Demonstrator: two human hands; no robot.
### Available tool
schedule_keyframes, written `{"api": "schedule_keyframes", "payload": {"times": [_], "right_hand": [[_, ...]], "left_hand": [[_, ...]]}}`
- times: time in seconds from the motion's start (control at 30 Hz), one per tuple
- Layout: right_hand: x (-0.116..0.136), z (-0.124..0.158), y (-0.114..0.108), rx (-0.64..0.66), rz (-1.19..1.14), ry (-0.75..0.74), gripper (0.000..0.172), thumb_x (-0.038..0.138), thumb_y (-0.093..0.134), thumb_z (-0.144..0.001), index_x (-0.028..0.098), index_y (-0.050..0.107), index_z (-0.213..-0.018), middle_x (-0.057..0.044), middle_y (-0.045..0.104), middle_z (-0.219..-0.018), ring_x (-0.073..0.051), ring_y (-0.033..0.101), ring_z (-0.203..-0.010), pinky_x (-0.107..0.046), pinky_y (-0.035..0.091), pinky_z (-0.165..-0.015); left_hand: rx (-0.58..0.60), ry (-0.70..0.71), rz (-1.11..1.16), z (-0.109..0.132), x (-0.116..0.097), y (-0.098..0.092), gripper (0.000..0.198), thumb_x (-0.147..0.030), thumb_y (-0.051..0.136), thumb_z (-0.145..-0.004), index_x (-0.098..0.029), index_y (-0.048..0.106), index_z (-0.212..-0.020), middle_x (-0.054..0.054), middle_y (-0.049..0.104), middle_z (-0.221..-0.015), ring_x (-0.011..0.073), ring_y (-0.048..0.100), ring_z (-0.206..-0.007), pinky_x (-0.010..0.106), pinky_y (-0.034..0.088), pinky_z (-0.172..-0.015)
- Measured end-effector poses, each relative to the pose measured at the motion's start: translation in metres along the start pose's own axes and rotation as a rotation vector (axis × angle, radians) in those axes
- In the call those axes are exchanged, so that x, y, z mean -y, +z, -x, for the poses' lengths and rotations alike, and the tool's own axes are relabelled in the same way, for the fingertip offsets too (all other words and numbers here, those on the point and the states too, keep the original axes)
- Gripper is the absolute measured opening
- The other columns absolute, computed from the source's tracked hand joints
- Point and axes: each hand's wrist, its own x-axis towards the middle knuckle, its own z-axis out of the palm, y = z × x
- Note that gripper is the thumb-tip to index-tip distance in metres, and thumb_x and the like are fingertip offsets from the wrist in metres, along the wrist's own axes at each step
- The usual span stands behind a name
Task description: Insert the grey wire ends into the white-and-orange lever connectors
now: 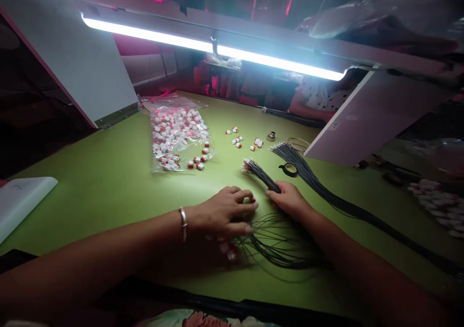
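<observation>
My right hand (pixel 290 199) is wrapped round a bundle of thin black wires (pixel 264 176), its bare metal tips pointing up and left. My left hand (pixel 228 213) reaches over the table with its fingers spread. A small red piece (pixel 253 200) shows by its fingertips; whether it is touched I cannot tell. Below that hand, loose black wires (pixel 271 252) fan out, and blurred white-and-red connectors (pixel 231 253) lie at their left ends.
A clear plastic bag (pixel 181 129) of white-and-red connectors lies on the green table (pixel 97 172). Beyond are loose connectors (pixel 237 141), a roll of black tape (pixel 289 169) and a longer wire bundle (pixel 326 194). A lamp (pixel 279 66) hangs above; another person (pixel 315 100) sits opposite.
</observation>
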Motion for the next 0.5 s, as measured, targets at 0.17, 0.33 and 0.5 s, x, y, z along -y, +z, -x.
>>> {"api": "schedule_keyframes", "payload": {"times": [0.17, 0.33, 0.5], "right_hand": [[0.024, 0.032, -0.002, -0.098, 0.223, -0.146, 0.02, 0.024, 0.066, -0.079, 0.017, 0.068, -0.097, -0.009, 0.069, -0.084, -0.028, 0.062, -0.082, -0.035, 0.045, -0.071], [0.04, 0.081, -0.026, 0.142, 0.326, -0.635, 0.02, 0.016, 0.06, -0.087, 0.022, 0.066, -0.105, -0.01, 0.065, -0.111, -0.028, 0.057, -0.103, -0.038, 0.045, -0.085], [0.034, 0.115, -0.018, 0.486, 0.595, -0.855, 0.017, 0.008, 0.06, -0.086, 0.021, 0.058, -0.075, -0.003, 0.062, -0.083, -0.019, 0.052, -0.074, -0.031, 0.037, -0.063]], "left_hand": [[-0.075, 0.015, -0.301, 0.05, -0.03, 0.007, 0.028, -0.029, 0.064, -0.085, -0.023, 0.065, -0.112, 0.011, 0.06, -0.116, 0.027, 0.053, -0.1, 0.042, 0.043, -0.094], [-0.115, -0.035, -0.317, 0.067, -0.041, 0.013, 0.018, -0.028, 0.062, -0.085, -0.022, 0.067, -0.102, 0.011, 0.06, -0.113, 0.0277, 0.052, -0.1, 0.043, 0.044, -0.092], [-0.183, -0.063, -0.32, 0.06, -0.043, 0.015, 0.015, -0.032, 0.06, -0.089, -0.02, 0.069, -0.09, 0.012, 0.063, -0.115, 0.029, 0.052, -0.11, 0.043, 0.042, -0.098]]}}
